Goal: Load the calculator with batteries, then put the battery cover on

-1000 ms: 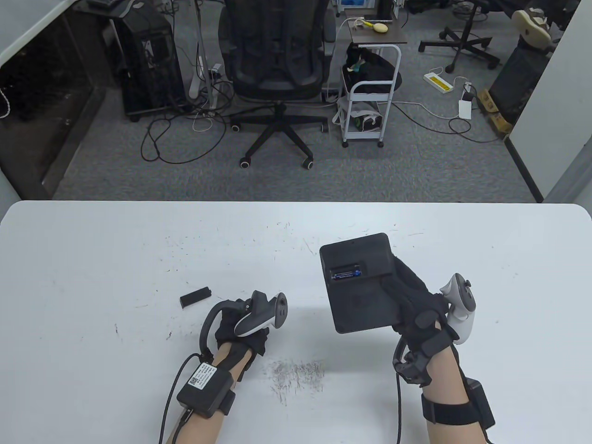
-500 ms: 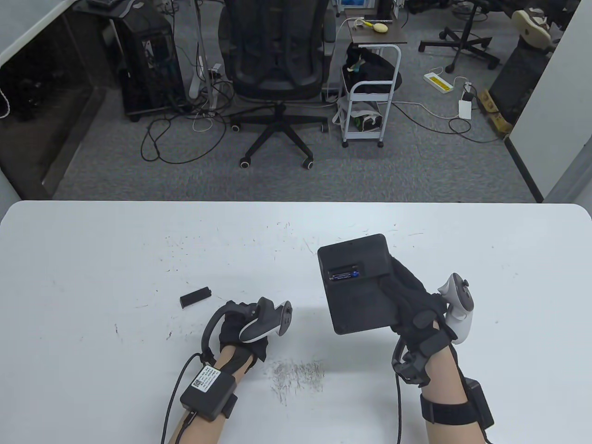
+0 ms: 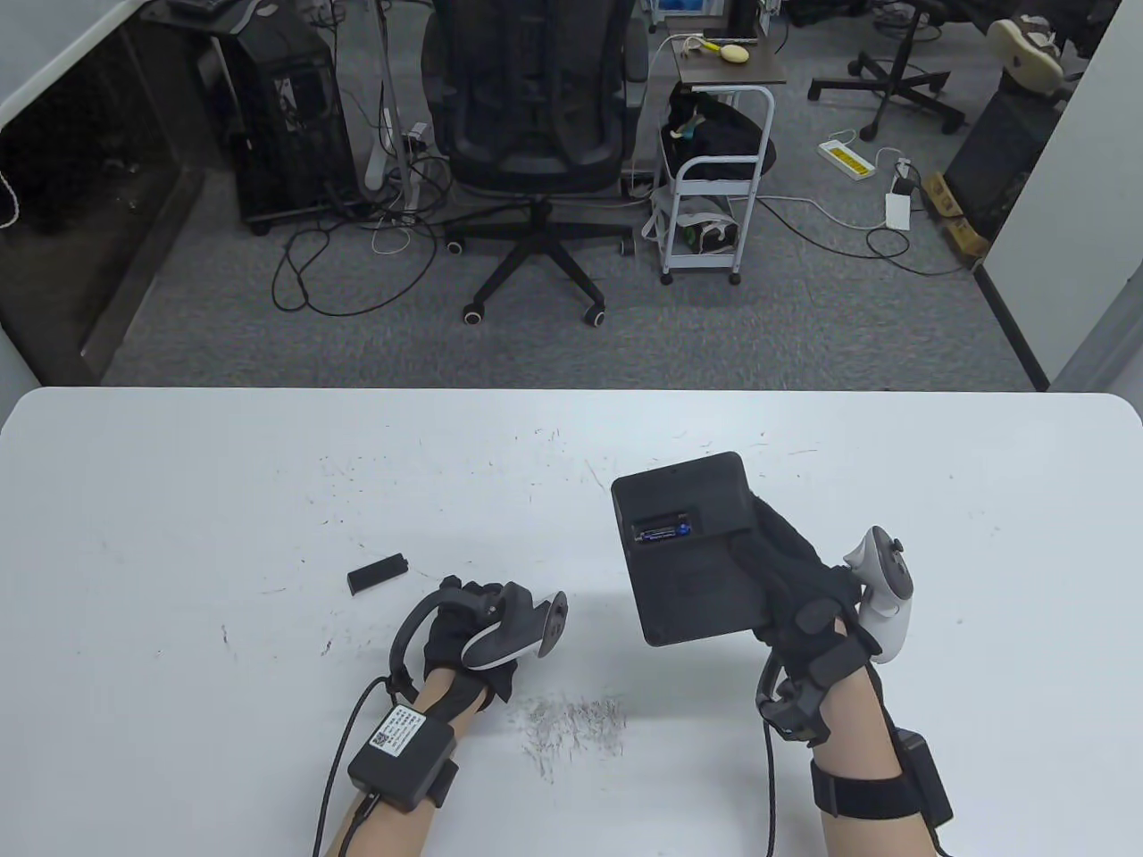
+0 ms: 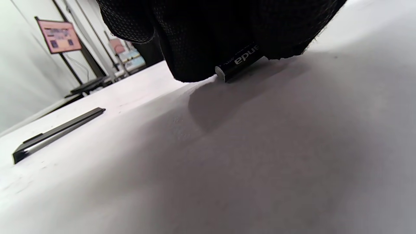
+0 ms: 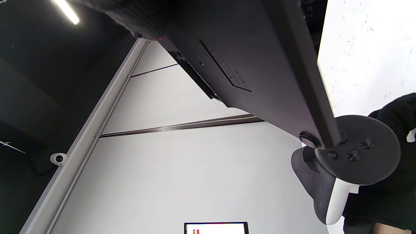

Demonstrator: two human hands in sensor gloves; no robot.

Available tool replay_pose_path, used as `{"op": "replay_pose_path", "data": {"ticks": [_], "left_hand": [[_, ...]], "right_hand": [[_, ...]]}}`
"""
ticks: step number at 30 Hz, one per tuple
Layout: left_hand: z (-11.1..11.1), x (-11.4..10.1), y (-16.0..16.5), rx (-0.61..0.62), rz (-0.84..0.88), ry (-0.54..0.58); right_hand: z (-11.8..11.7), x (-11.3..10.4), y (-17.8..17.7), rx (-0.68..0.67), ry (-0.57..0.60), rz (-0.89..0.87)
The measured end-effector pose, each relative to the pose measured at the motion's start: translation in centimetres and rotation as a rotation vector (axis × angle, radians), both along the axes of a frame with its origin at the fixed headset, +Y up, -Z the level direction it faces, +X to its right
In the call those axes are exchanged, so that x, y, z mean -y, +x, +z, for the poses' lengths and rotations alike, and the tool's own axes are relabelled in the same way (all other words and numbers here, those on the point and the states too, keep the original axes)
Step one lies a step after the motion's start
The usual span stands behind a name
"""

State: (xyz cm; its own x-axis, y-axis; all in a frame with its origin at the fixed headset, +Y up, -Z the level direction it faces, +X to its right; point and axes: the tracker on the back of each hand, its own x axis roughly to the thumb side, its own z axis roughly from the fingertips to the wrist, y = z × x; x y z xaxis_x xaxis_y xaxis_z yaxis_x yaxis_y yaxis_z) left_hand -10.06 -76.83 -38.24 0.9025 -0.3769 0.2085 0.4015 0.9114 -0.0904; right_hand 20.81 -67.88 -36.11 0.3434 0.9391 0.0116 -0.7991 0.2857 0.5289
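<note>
My right hand [image 3: 786, 571] grips the black calculator [image 3: 692, 558] by its right side and holds it back-up above the table. Its open battery bay shows one battery [image 3: 663, 530] seated inside. The calculator's back also fills the right wrist view [image 5: 240, 55]. My left hand [image 3: 464, 634] rests on the table left of the calculator, fingers closed over a second black battery [image 4: 237, 63] that lies against the tabletop. The black battery cover [image 3: 378, 573] lies flat on the table just left of my left hand; it also shows in the left wrist view [image 4: 55, 133].
The white table [image 3: 179, 500] has scuff marks, with a dense patch [image 3: 576, 723] near its front middle. An office chair [image 3: 536, 134] and a small white cart [image 3: 714, 178] stand on the floor beyond the far edge.
My left hand has rolled and shifted slightly back and right on the table. My right hand has tilted the calculator a little toward the left.
</note>
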Motion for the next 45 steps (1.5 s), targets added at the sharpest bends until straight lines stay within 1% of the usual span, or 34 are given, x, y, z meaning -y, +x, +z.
{"op": "replay_pose_path", "data": {"ticks": [4,6,13,18,28,33,37,42,45], "left_hand": [[-0.1,-0.9,0.1,-0.001,0.083,0.009],[-0.1,-1.7,0.2,0.000,0.127,0.026],[0.2,-6.1,-0.3,-0.005,0.368,0.111],[1.1,-9.2,-0.9,-0.005,0.595,0.232],[3.5,-13.6,-0.3,0.064,0.831,0.420],[5.2,-15.1,0.1,0.116,0.870,0.515],[6.5,-16.0,0.2,0.153,0.923,0.556],[7.5,-16.2,0.4,0.188,1.034,0.570],[7.8,-15.7,0.2,0.210,1.098,0.577]], "right_hand": [[0.0,0.0,0.2,0.004,-0.003,-0.004],[-0.1,0.0,0.2,0.009,-0.006,-0.005],[-0.1,0.2,0.3,0.014,-0.014,0.003],[-0.2,0.3,0.2,0.012,-0.021,0.006],[-0.3,0.5,0.2,0.016,-0.029,0.016],[-0.4,0.6,0.1,0.018,-0.036,0.021],[-0.5,0.7,0.0,0.014,-0.038,0.030],[-0.5,0.9,-0.4,0.008,-0.040,0.048],[-0.4,0.8,-0.8,-0.001,-0.033,0.058]]}}
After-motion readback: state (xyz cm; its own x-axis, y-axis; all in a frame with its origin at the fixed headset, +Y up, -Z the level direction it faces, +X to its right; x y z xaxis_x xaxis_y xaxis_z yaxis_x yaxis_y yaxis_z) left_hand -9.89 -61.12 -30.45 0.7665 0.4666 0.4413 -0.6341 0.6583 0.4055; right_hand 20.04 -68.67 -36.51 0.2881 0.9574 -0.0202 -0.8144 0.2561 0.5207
